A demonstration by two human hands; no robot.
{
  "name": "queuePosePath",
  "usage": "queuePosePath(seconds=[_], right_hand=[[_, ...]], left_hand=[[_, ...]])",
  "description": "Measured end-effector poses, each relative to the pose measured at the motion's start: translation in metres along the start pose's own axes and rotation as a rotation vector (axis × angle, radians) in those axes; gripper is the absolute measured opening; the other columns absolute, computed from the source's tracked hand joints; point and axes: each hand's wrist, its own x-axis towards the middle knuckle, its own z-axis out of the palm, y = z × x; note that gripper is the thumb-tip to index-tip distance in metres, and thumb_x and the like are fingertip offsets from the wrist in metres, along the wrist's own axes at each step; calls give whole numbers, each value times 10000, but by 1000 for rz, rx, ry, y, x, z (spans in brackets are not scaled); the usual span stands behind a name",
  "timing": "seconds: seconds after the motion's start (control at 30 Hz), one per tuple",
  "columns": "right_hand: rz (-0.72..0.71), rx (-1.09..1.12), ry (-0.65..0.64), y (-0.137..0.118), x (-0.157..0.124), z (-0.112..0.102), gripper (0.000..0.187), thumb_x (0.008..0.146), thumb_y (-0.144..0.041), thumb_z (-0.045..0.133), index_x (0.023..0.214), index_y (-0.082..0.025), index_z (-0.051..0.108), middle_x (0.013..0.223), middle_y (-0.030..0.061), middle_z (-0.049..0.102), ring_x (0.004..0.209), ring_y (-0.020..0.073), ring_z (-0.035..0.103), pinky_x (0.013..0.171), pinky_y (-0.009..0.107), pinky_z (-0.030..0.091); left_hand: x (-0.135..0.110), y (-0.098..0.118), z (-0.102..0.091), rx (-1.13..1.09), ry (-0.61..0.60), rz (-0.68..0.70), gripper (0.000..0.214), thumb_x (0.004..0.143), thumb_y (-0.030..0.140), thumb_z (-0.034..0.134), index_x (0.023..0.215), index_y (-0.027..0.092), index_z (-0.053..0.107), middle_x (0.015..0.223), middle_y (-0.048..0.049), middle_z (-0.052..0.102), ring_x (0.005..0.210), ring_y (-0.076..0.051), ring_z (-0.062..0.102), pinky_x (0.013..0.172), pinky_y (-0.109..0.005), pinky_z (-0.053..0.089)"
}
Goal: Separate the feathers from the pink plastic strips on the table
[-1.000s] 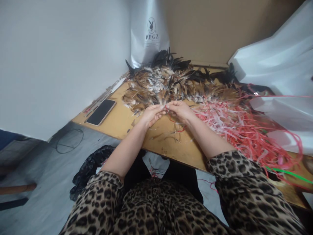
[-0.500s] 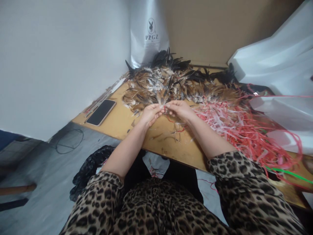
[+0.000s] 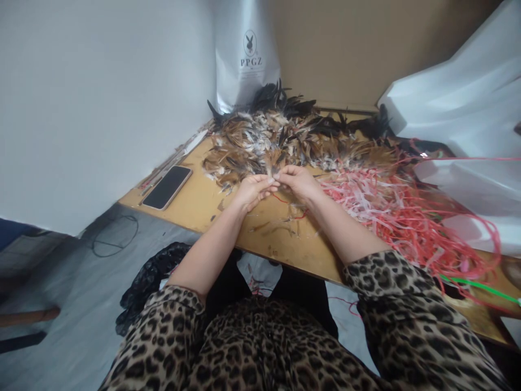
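Note:
My left hand [image 3: 253, 191] and my right hand [image 3: 300, 182] meet fingertip to fingertip over the wooden table [image 3: 203, 202], just in front of a big heap of brown, white and black feathers [image 3: 280, 140]. Both hands are closed in a pinch around a small tuft of feathers [image 3: 272, 169] at the heap's near edge. A thin red string [image 3: 285, 202] hangs from under my right hand onto the table. A tangle of red and pink strings [image 3: 391, 209] lies right of my right wrist.
A black phone [image 3: 167, 187] lies near the table's left edge. A silver bag marked PPGZ [image 3: 247, 54] stands in the corner behind the feathers. White plastic sheeting [image 3: 459, 125] rises at the right. A green strip [image 3: 480, 287] lies at the table's right. A black bag [image 3: 150, 279] sits on the floor.
The hands have stayed pinched together and shifted very slightly toward the feather heap; the red string under my right hand now hangs in a slightly different loop.

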Motion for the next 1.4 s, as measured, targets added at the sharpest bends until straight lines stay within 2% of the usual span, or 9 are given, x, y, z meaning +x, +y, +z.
queuePosePath(seconds=[0.2,0.47,0.57,0.67,0.8,0.93,1.07,1.2,1.4], right_hand=[[-2,-42,50,-1,0,-2,352,509,-419,759,595,-157,541,452,-46,503,399,45,381,389,188,259],[50,-147,-18,-3,3,-11,303,563,-406,733,620,-151,580,444,-37,504,383,48,371,380,190,260],[-11,-289,-18,-9,5,-25,255,620,-383,686,657,-138,628,463,-26,523,399,52,385,404,196,290],[-89,-500,98,-14,8,-47,199,635,-325,665,666,-129,654,453,-21,527,411,64,401,430,207,314],[-10,-742,87,-9,13,-69,159,627,-287,642,585,-133,644,432,-20,515,411,78,420,437,212,322],[-54,-869,7,5,19,-66,138,614,-277,633,579,-145,652,497,-15,569,467,76,451,473,198,330],[-67,-975,47,13,20,-51,72,609,-199,608,556,-159,635,524,-1,593,478,84,460,482,209,319],[-137,-833,83,4,16,-46,50,605,-178,611,566,-149,624,540,-2,591,505,89,477,501,207,340],[-14,-220,16,-11,8,-44,143,644,-266,651,667,-135,599,495,-3,569,379,55,403,383,190,284]], left_hand=[[1,0,-1,27,-1,-2,135,679,148,686,782,70,647,685,-58,673,545,-52,598,490,-124,428],[3,-5,0,130,70,25,137,657,147,702,752,71,639,642,-52,657,533,-66,595,544,-163,469],[3,-4,0,124,76,42,115,675,156,688,721,70,627,632,-46,648,507,-52,574,515,-151,451],[3,-2,-1,80,86,39,119,690,176,680,713,79,613,625,-33,638,504,-35,555,504,-132,431],[2,0,-2,1,91,30,135,685,185,688,722,88,602,642,-22,633,517,-22,545,492,-115,410],[2,0,-3,-26,74,30,140,680,185,693,722,91,598,654,-18,633,512,-16,535,479,-110,398],[2,0,-3,-12,46,35,130,695,193,677,726,95,598,651,-20,634,510,-22,536,464,-114,391],[2,3,-5,-74,45,75,102,720,187,651,741,107,592,707,-20,648,540,-24,554,461,-108,388],[1,9,-7,-242,68,72,43,743,131,616,759,128,577,772,-12,657,554,-14,559,489,-98,420]])
